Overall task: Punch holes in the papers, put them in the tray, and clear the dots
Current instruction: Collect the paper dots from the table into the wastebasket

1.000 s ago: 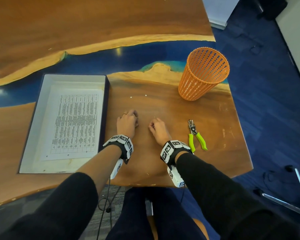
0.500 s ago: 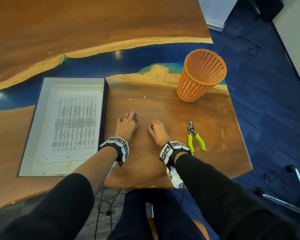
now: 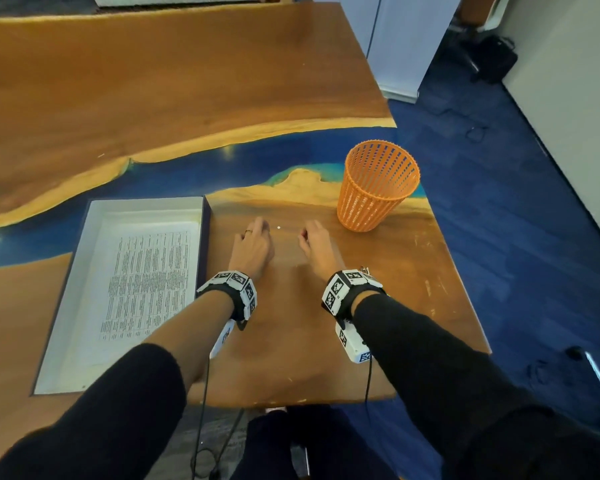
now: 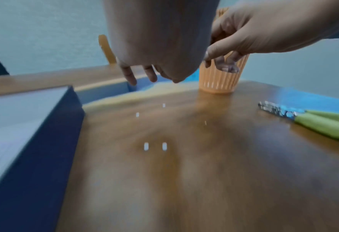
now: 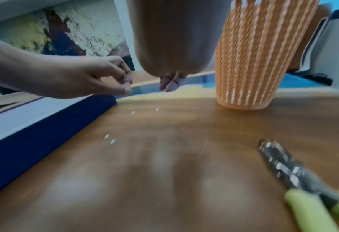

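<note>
The white tray point(image 3: 146, 203) with dark outer walls lies at the left, a printed paper point(image 3: 146, 282) flat inside it. My left hand point(image 3: 258, 232) and right hand point(image 3: 309, 235) hover side by side just above the wood, to the right of the tray. Their fingers are loosely curled and I see nothing between them. One white paper dot point(image 3: 278, 227) lies between the two hands. Several more dots point(image 4: 146, 146) are scattered on the wood under my palms, and show in the right wrist view as dots point(image 5: 112, 141). The green-handled hole punch point(image 4: 303, 120) lies to the right, mostly behind my right wrist in the head view.
An orange mesh basket point(image 3: 378, 188) stands upright just beyond and right of my right hand. The table's right edge point(image 3: 461, 282) is close behind the punch, with blue carpet below. A blue resin band crosses the table beyond the tray.
Both hands have lifted off the wood and moved forward toward the farther dots and the basket. The head view has tilted up, and the punch is now mostly behind my right wrist.
</note>
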A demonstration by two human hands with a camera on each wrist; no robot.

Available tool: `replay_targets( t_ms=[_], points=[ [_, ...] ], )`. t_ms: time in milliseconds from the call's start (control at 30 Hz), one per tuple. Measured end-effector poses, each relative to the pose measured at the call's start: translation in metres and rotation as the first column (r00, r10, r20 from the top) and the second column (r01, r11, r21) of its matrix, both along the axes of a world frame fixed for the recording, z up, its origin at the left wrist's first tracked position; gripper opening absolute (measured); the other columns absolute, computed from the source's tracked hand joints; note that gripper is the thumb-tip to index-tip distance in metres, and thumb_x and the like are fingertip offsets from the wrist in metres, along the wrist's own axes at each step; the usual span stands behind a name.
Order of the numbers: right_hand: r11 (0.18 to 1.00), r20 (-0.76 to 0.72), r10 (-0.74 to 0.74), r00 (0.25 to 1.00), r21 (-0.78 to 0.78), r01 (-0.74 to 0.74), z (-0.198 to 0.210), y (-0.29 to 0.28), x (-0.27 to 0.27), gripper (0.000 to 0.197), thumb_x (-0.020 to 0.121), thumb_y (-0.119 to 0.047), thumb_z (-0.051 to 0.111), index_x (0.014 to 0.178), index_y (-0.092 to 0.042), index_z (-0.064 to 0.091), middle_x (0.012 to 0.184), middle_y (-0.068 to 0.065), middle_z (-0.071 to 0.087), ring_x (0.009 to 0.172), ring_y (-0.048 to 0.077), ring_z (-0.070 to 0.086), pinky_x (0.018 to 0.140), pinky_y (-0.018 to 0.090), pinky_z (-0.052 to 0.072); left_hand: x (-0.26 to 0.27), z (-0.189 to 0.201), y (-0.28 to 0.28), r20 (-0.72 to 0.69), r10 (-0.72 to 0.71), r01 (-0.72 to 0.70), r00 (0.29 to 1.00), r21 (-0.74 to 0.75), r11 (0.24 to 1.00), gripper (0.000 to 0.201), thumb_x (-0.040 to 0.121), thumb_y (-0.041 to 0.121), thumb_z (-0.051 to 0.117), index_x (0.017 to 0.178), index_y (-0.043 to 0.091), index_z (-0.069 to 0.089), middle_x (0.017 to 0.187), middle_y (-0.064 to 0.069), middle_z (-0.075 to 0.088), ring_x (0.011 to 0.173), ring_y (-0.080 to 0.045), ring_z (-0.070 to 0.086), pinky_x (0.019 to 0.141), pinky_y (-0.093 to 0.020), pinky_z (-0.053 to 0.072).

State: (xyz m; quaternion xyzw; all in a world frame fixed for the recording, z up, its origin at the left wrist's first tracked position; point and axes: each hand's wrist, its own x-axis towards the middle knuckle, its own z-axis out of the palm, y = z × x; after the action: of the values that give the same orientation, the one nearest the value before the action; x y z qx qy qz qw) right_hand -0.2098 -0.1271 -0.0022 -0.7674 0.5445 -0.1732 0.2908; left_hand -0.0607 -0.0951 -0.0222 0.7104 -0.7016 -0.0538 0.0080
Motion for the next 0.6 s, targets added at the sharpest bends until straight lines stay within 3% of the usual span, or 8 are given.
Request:
replay_targets(
  t_ms=[100,200,233,300,433,600],
  points=[
    [0.989,0.009,-0.026,1.000,-0.142,0.027,0.026,-0.013,-0.014,0.013,0.096,-0.012,0.044,0.096,-0.001,0.051,0.094,0.015,0.052,0.071,0.025,0.050,0.064,0.038,0.039,-0.010,0.031,-0.029,0.058,-0.070,0.074,0.996,-0.066,0.995,0.020,0.093,0.015,0.059,0.110,0.005,0.057,0.116,-0.011,0.051,0.101,-0.023,0.056,0.078,-0.035,0.052],
    [0.955,0.041,-0.093,0.995,-0.280,0.101,0.047,-0.030,-0.034,0.013,0.096,-0.014,0.044,0.096,-0.003,0.050,0.096,0.015,0.051,0.072,0.029,0.055,0.061,0.042,0.044,-0.036,0.063,-0.062,-0.047,-0.125,0.117,0.991,-0.146,0.982,0.021,0.096,0.011,0.051,0.113,0.000,0.054,0.116,-0.016,0.052,0.105,-0.032,0.053,0.086,-0.045,0.047],
    [0.943,0.047,-0.134,0.990,-0.302,0.142,0.053,-0.037,-0.042,0.013,0.096,-0.015,0.044,0.096,-0.004,0.050,0.097,0.014,0.050,0.071,0.029,0.056,0.060,0.042,0.045,-0.047,0.070,-0.073,-0.048,-0.140,0.129,0.989,-0.182,0.975,0.020,0.097,0.011,0.050,0.114,0.002,0.053,0.116,-0.015,0.052,0.105,-0.030,0.054,0.085,-0.043,0.047],
    [0.921,0.072,-0.207,0.976,-0.321,0.219,0.063,-0.049,-0.061,0.013,0.096,-0.016,0.043,0.096,-0.005,0.050,0.099,0.013,0.051,0.071,0.027,0.057,0.060,0.042,0.047,-0.070,0.085,-0.091,-0.032,-0.159,0.150,0.987,-0.201,0.968,0.020,0.097,0.011,0.051,0.116,0.005,0.050,0.116,-0.010,0.050,0.104,-0.026,0.054,0.082,-0.038,0.048],
    [0.906,0.085,-0.295,0.952,-0.290,0.307,0.074,-0.067,-0.092,0.012,0.096,-0.016,0.044,0.093,-0.007,0.051,0.098,0.010,0.052,0.076,0.021,0.052,0.063,0.037,0.044,-0.106,0.096,-0.116,-0.074,-0.197,0.176,0.978,-0.222,0.959,0.021,0.098,0.011,0.047,0.118,0.007,0.048,0.121,-0.009,0.046,0.112,-0.027,0.045,0.085,-0.040,0.044],
    [0.915,0.000,-0.322,0.947,-0.258,0.311,0.077,-0.079,-0.113,0.016,0.096,-0.018,0.045,0.098,-0.008,0.058,0.106,0.009,0.056,0.086,0.019,0.055,0.066,0.026,0.033,-0.126,0.092,-0.130,-0.178,-0.211,0.181,0.961,-0.171,0.968,0.021,0.099,0.022,0.042,0.114,0.012,0.053,0.121,-0.006,0.049,0.116,-0.027,0.043,0.092,-0.043,0.040]
  ],
)
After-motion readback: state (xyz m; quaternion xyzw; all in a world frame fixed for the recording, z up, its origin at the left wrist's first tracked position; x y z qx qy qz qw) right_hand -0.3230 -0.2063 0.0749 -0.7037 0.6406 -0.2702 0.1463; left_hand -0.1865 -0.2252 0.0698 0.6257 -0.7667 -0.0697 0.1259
